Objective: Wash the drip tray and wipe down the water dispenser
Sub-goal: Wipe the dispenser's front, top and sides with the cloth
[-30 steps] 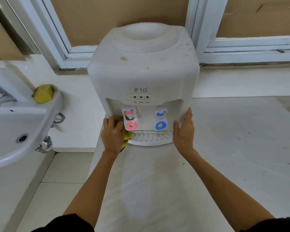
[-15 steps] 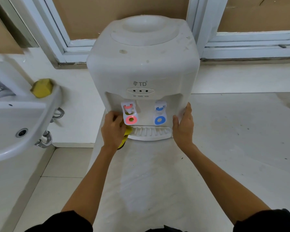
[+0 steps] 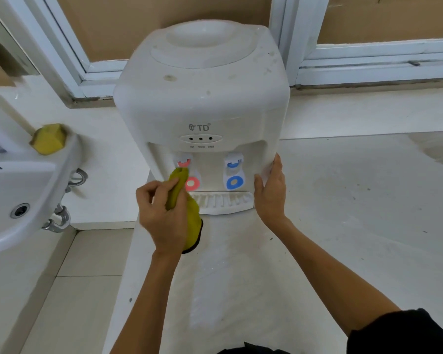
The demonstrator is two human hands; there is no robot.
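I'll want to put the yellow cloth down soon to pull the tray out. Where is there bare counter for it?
Bare counter runs right of the water dispenser, past the right hand; a narrower strip lies below the drip tray. Left is crowded: the left hand grips the cloth there, near the counter edge and sink.

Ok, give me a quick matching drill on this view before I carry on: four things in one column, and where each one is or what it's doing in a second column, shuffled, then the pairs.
Things:
1. yellow cloth
2. yellow sponge
3. drip tray
4. right hand

Places or states:
A. in its slot under the two taps
B. lying on the rim of the sink
C. flat against the side of the water dispenser
D. gripped in the left hand, in front of the red tap

Pairs: 1-D, 2-B, 3-A, 4-C
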